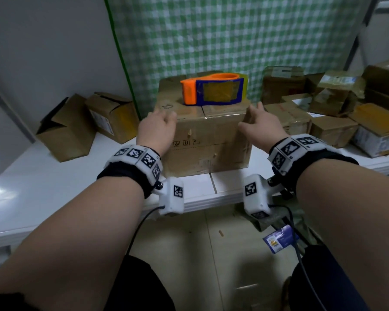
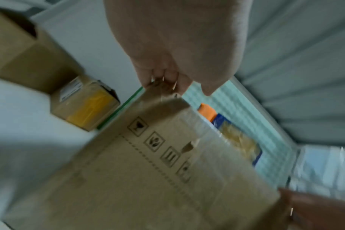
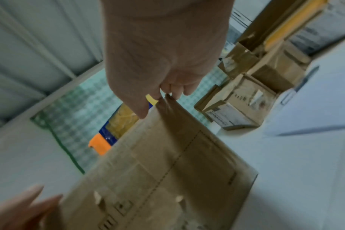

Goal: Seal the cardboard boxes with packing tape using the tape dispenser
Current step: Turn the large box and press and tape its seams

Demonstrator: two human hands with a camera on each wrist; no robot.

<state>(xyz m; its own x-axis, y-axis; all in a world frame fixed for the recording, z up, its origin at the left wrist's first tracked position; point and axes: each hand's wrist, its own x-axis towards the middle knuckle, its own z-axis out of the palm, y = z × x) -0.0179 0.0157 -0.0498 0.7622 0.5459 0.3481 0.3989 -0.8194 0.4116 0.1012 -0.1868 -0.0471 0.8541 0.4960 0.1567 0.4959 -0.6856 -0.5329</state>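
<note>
With the brown cardboard box (image 1: 208, 140) sitting near the front edge of the white counter (image 1: 43, 176), I've got a hand at each upper corner. My left hand (image 1: 156, 129) is on the top left corner, fingers curled over the edge there, though the blur keeps me from saying how firmly they grip. My right hand (image 1: 262, 129) is against the right side, fingers fairly straight, thumb at the front face. On the box's taped top, toward the back, rests the orange and blue plastic tape dispenser (image 1: 213, 89). More brown cardboard boxes (image 1: 337, 113) crowd the counter's right end, and two open ones (image 1: 85, 124) lie at the left, by the wall.
</note>
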